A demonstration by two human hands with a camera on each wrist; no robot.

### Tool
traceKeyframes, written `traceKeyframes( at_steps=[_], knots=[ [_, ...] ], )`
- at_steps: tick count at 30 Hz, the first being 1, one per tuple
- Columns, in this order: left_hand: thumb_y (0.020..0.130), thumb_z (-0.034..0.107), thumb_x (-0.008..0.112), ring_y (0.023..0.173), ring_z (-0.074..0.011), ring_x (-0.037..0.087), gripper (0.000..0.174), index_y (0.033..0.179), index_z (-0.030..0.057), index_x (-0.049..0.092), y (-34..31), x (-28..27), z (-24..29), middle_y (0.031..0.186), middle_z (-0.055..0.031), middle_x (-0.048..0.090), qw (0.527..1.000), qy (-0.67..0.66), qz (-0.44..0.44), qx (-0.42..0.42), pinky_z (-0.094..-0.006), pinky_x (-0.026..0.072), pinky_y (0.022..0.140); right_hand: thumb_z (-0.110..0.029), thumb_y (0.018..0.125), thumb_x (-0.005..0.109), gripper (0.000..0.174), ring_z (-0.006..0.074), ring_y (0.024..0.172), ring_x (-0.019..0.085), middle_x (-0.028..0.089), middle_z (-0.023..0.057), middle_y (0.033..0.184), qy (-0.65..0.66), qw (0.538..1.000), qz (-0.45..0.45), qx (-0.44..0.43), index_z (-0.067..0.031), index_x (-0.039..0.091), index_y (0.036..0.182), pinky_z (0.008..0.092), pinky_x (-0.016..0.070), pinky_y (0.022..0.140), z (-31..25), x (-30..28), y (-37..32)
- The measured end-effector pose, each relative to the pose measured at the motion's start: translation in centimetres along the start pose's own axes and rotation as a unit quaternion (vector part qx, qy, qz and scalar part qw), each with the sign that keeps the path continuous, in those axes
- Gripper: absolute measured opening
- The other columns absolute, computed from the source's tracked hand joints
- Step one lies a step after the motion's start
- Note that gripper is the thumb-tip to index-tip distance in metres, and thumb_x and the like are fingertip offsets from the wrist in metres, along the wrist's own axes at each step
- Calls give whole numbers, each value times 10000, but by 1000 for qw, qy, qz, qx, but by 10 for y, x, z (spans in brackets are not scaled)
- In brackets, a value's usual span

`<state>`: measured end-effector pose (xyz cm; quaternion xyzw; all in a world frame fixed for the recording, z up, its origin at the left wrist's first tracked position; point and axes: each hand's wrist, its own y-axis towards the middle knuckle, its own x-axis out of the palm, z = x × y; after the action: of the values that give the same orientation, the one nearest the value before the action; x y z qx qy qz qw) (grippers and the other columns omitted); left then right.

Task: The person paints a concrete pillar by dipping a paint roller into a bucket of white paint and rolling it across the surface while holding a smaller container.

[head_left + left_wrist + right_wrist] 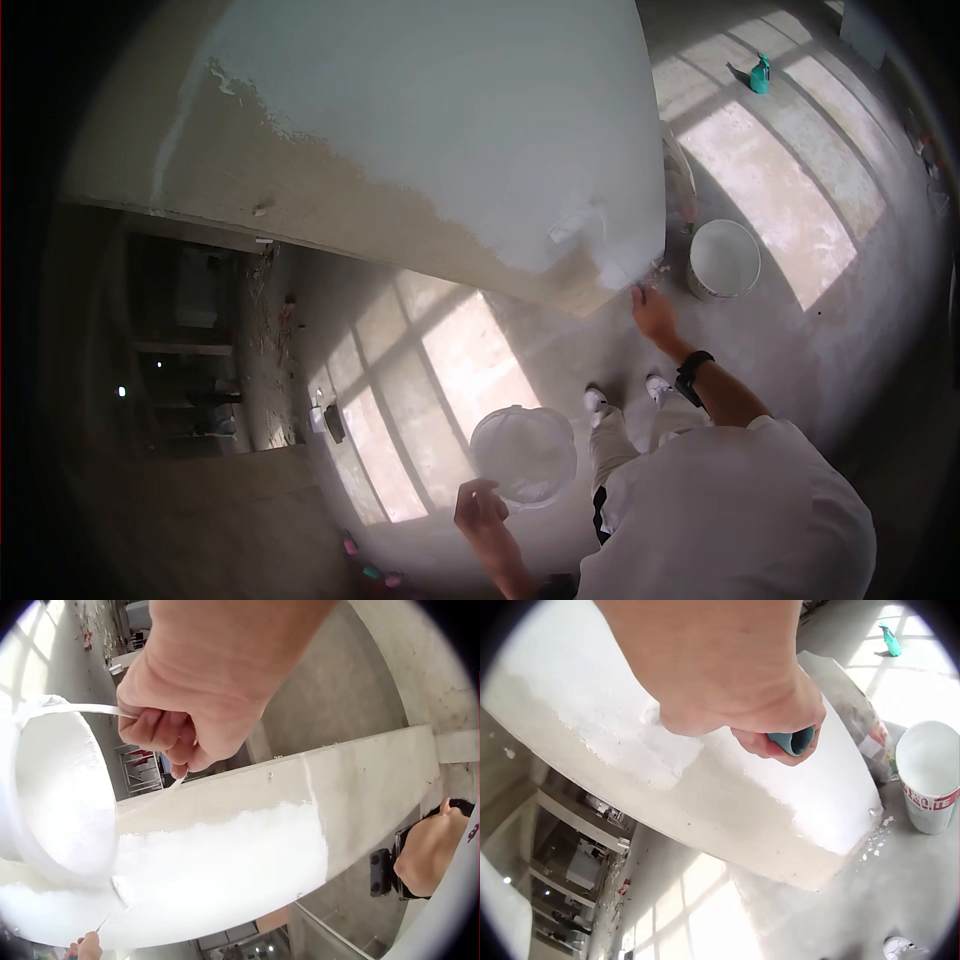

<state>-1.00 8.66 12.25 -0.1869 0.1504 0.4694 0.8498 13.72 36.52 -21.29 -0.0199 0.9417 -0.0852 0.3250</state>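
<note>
The person's left hand (199,694) is clenched round the thin white loop handle (82,708) of a round white bucket (13,787), which hangs from it, pale inside. The right hand (656,318), above a black wristband (691,370), grasps a teal tube-shaped grip (791,741), its fingers curled round it. From this hand a thin rod leads to a white cylindrical roller head (574,223), which lies against a beige-grey wall (330,190) ahead of both hands; the right hand partly hides it in the right wrist view. A glossy white coat (480,110) with a ragged border covers much of that wall, while a bare beige patch remains near the right hand. Below and between the two hands, white shoes (597,400) stand on the grey concrete floor (780,350). Pale crumbs (875,844) lie on the floor by the wall's end, past the right hand. To the right of that hand stands a white bucket with red lettering (928,819), and near it a translucent sack with mixed contents (874,739). Farther off beyond the right hand, a green plastic bottle (761,76) stands on the floor near barred patches of sunlight.
</note>
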Motion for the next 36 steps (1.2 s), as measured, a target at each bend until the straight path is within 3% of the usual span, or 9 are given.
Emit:
traceKeyframes(
  at_steps=[4, 7, 9, 13, 19, 22, 27, 31, 36],
  knots=[
    [849, 65, 530, 485, -58, 276, 110, 780, 3, 588, 1, 11, 5, 535, 34, 320, 1000, 2, -29, 7, -260, 177, 466, -435, 962, 442, 447, 457, 896, 634, 674, 251, 923, -18, 997, -43, 62, -47, 664, 983, 563, 485, 804, 29, 0, -3],
    [968, 173, 558, 480, -17, 197, 215, 826, 12, 539, 4, 16, 0, 539, 73, 275, 997, 3, -64, 33, -250, 105, 467, -456, 949, 457, 480, 454, 914, 632, 669, 267, 917, -32, 993, -59, 100, -33, 684, 948, 558, 484, 813, 37, -11, 2],
    [970, 180, 560, 483, -16, 198, 220, 828, 14, 541, 4, 19, 3, 542, 74, 278, 996, 0, -77, 34, -250, 107, 468, -459, 944, 466, 480, 456, 899, 628, 668, 261, 891, 35, 994, -38, 96, -31, 683, 914, 549, 484, 803, 39, -20, 6],
    [861, 57, 537, 489, -51, 270, 107, 806, -15, 595, 2, 29, 10, 540, 38, 332, 996, -29, -80, 34, -255, 173, 468, -457, 938, 485, 473, 458, 866, 620, 664, 243, 845, 48, 999, 13, 12, -27, 670, 875, 534, 477, 776, 21, -64, 12],
    [875, 52, 541, 495, -49, 270, 106, 808, -14, 591, 6, 36, 8, 552, 42, 336, 993, -58, -99, 39, -256, 172, 468, -420, 947, 514, 450, 427, 773, 606, 639, 226, 778, 135, 988, 16, -68, 4, 625, 846, 477, 464, 713, -53, -150, 21],
    [875, 48, 535, 499, -50, 272, 106, 808, -12, 590, 7, 36, 12, 555, 43, 335, 992, -63, -101, 47, -255, 174, 469, -417, 960, 521, 456, 332, 634, 548, 576, 178, 675, 215, 969, 22, -116, 13, 595, 825, 418, 442, 651, -99, -182, 32],
    [873, 53, 535, 501, -52, 272, 109, 798, -6, 586, 7, 35, 12, 556, 42, 333, 994, -57, -83, 44, -257, 172, 470, -431, 974, 511, 480, 204, 572, 437, 474, 111, 601, 255, 957, 22, -141, 13, 561, 799, 379, 395, 587, -153, -227, 46],
    [872, 60, 538, 501, -53, 270, 112, 789, -2, 583, 12, 37, 10, 551, 42, 332, 996, -41, -81, 20, -258, 172, 473, -423, 984, 490, 475, 203, 568, 434, 473, 106, 598, 233, 960, 63, -143, 11, 557, 802, 381, 389, 583, -147, -218, 61],
    [874, 59, 538, 496, -52, 274, 112, 786, 5, 581, 20, 45, 2, 538, 42, 328, 998, -8, -67, -6, -255, 171, 473, -379, 997, 460, 449, 225, 576, 436, 464, 128, 603, 243, 964, 46, -95, 16, 534, 798, 396, 389, 584, -83, -136, 71]
  ],
)
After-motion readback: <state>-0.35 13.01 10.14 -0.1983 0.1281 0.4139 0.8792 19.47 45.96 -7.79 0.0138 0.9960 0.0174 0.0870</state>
